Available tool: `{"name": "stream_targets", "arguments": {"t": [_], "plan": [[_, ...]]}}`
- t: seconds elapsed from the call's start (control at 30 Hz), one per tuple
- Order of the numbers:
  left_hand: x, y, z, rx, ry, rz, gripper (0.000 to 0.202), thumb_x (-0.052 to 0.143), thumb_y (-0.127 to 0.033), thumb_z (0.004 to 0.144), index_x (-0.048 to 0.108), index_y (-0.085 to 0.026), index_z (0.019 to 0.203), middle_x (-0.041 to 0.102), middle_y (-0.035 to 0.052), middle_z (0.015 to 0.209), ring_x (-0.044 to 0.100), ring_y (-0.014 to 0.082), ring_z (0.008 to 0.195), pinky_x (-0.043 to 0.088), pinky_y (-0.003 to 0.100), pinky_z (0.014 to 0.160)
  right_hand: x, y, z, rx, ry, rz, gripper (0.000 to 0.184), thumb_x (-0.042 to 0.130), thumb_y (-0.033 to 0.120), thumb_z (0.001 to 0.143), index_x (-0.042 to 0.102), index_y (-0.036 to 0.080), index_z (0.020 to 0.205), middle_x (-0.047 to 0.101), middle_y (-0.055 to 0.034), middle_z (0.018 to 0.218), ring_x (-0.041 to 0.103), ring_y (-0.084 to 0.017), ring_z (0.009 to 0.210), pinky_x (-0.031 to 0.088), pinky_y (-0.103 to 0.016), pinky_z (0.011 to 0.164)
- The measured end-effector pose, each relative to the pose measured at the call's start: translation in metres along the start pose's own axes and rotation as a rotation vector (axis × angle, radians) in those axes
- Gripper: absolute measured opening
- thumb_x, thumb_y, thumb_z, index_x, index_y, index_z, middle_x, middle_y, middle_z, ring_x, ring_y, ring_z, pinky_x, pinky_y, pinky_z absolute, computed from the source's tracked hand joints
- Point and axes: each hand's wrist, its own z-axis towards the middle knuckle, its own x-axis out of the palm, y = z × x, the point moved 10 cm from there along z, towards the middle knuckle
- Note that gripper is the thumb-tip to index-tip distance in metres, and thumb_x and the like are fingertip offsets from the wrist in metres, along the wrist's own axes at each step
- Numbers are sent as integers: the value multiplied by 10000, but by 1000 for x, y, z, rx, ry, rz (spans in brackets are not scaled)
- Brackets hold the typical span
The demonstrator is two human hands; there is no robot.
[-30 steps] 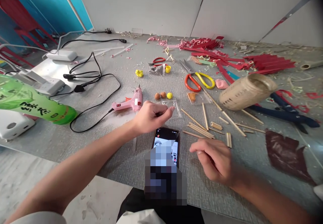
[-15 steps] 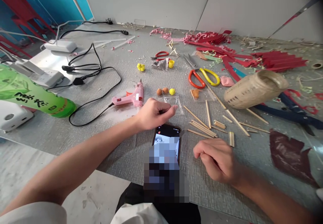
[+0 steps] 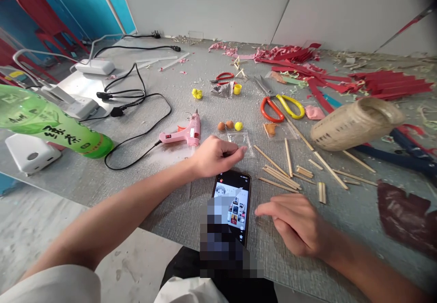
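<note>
A lit phone (image 3: 233,200) lies flat on the grey table (image 3: 170,189) in front of me. My left hand (image 3: 218,156) rests just beyond its top edge, fingers curled loosely with the thumb against the forefinger; whether anything is pinched there is hidden. My right hand (image 3: 293,223) hovers to the right of the phone, forefinger stretched toward the screen, other fingers curled, holding nothing. A small clear plastic bag (image 3: 241,140) lies by my left fingertips. Several thin wooden sticks (image 3: 283,175) are scattered above my right hand.
A pink glue gun (image 3: 182,132) with black cable lies left of centre, small clay balls (image 3: 230,125) beside it. Orange and yellow scissors (image 3: 282,107), a woven basket (image 3: 355,123) on its side, red paper scraps (image 3: 375,84), a green bottle (image 3: 51,128) and power strips (image 3: 94,66) surround them.
My right forefinger has stretched out toward the phone from a looser curl. The phone screen shows different content. The view has shifted slightly; my left hand stays put.
</note>
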Motion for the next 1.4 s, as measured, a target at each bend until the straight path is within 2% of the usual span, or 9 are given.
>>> {"name": "stream_targets", "arguments": {"t": [0.1, 0.3, 0.6, 0.9, 1.1, 1.27, 1.4], "plan": [[0, 1, 0, 1, -2, -9, 507, 459, -379, 1002, 269, -195, 569, 225, -58, 552, 184, 71, 544, 197, 285, 497, -1, 3, 3, -39, 9, 26, 295, 427, 173, 885, 558, 257, 1137, 517, 28, 585, 499, -162, 448, 411, -345, 425], [1, 1, 0, -4, 1, 2, 502, 461, -374, 994, 262, -194, 570, 214, -59, 552, 172, 73, 547, 189, 287, 496, -2, 1, 5, -32, 5, 56, 369, 482, 145, 815, 563, 274, 1151, 555, 19, 597, 524, -167, 448, 416, -345, 425], [2, 1, 0, 3, 9, 17, 504, 458, -379, 999, 274, -191, 570, 223, -59, 549, 180, 72, 545, 199, 283, 502, -2, 3, 5, -47, 16, 31, 363, 464, 154, 841, 563, 282, 1166, 533, 25, 581, 520, -167, 446, 421, -341, 421], [1, 1, 0, 12, 5, 20, 505, 462, -372, 1001, 276, -188, 570, 226, -61, 545, 184, 70, 541, 198, 277, 503, -1, 0, 6, -20, 13, 79, 570, 498, 154, 814, 515, 316, 1360, 581, 15, 607, 542, -189, 462, 435, -355, 433], [1, -1, 0, 9, 7, 19, 500, 461, -362, 998, 267, -192, 570, 219, -60, 552, 179, 74, 550, 201, 274, 502, 3, -1, 4, -16, 38, 45, 552, 481, 169, 831, 505, 284, 1370, 590, 7, 613, 550, -196, 465, 463, -370, 436], [1, -2, 0, 11, 12, 27, 495, 457, -361, 998, 265, -195, 573, 223, -60, 549, 178, 75, 547, 206, 282, 506, 2, -1, 4, -22, 30, 34, 624, 502, 156, 809, 483, 293, 1418, 645, -4, 663, 598, -204, 502, 489, -373, 458], [1, -1, 0, 10, 13, 30, 497, 453, -372, 998, 259, -193, 577, 218, -58, 554, 176, 78, 552, 203, 285, 509, 1, 0, 6, -18, 20, 35, 640, 500, 151, 813, 484, 302, 1435, 627, 5, 637, 584, -192, 490, 477, -361, 456]]}}
